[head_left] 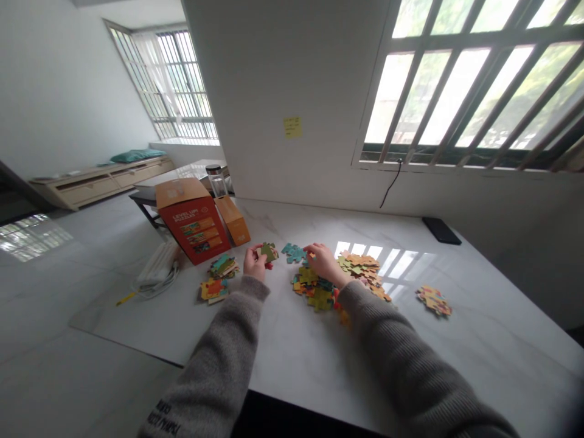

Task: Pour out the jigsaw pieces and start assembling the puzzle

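At the middle of the white marble table, we see the left hand closed on a green puzzle piece, pinching it between thumb and fingers above the tabletop. The right hand is curled, its fingertips just beside a blue cluster of pieces, over a heap of colored pieces; we cannot tell whether it grips anything. Left of the hands lies a small pile of pieces, near a red puzzle box with a glass bottle behind it. Toward the right, a flat patch of pieces lies well apart from the heap.
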Demonstrator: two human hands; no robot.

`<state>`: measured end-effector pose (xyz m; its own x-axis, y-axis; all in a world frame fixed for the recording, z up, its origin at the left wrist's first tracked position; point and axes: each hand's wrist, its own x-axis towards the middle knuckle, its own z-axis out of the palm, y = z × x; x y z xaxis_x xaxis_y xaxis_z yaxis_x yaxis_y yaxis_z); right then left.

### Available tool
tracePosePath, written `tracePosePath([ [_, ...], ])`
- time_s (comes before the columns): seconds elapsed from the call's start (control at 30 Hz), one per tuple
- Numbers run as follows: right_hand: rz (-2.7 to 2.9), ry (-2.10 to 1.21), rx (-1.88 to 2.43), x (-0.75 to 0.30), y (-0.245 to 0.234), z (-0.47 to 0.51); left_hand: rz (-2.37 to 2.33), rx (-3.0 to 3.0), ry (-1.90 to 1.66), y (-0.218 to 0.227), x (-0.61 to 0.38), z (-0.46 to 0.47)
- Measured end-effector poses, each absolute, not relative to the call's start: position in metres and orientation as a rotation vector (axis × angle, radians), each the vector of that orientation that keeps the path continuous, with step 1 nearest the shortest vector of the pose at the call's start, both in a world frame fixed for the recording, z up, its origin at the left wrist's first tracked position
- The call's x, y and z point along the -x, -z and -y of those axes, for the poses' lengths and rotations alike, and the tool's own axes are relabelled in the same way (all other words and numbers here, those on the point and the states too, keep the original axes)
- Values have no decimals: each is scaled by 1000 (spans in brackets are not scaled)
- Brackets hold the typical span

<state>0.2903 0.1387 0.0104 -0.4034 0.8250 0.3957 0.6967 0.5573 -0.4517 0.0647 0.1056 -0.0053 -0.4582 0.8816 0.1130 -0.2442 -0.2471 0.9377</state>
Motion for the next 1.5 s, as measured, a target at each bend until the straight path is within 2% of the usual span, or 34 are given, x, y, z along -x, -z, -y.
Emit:
tracePosePath([
  [0.1, 2396, -158, 1306, -271, -8, -152, -1197, -881, -1762, 9, -69, -105],
  [0.23, 2556, -145, 1398, -258, -11, -160, -1181, -880, -1740, 11, -68, -106],
  [0.53, 2572, -162, 1258, -282, -32, -143, -1187, -874, -1749, 8, -70, -106],
  [0.63, 2451, -468, 1174, -299, -42, -133, -1207, -903, -1724, 7, -72, -104],
  [0.73, 2095, -1081, 1023, -313, -47, -120, -1200, -947, -1686, 7, -75, -103],
  [0.83, 1474, -1613, 808, -319, -45, -105, -1181, -992, -1645, 7, -81, -101],
  [0.93, 1039, -1825, 653, -323, -40, -93, -1165, -1036, -1578, 7, -86, -98],
  [1.13, 953, -1711, 722, -325, -36, -86, -1141, -1087, -1482, 6, -94, -94],
  [1.5, 1316, -1451, 924, -310, -32, -83, -876, -995, -1269, 8, -118, -80],
])
